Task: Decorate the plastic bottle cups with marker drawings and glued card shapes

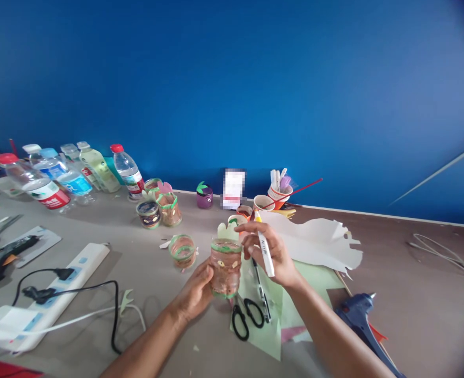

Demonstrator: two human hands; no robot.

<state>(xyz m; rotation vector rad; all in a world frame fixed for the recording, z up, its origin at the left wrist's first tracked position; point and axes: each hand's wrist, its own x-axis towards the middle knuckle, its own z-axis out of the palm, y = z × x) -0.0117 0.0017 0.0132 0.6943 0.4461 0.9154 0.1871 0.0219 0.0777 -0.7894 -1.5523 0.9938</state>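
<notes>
In my left hand [198,289] is a small brown-painted jar [226,268] with a green rim, pale eye shapes on its side and a pale green paper leaf [227,231] standing up at its top. The fingers wrap round its left side. My right hand [273,252] grips a white paint marker [266,252] with a yellow end, slanted across the fingers. Its fingertips are close to the paper leaf; I cannot tell if they touch it. Below the jar lie black-handled scissors [247,317] and a pen [263,294] on light green paper [263,336].
Another brown jar [183,252] stands left of my hands, with more decorated jars [169,210] behind. Several bottles [127,170] line the left. A power strip [64,294] with cables lies front left. A blue glue gun [356,312] rests at right, near torn white paper [314,236].
</notes>
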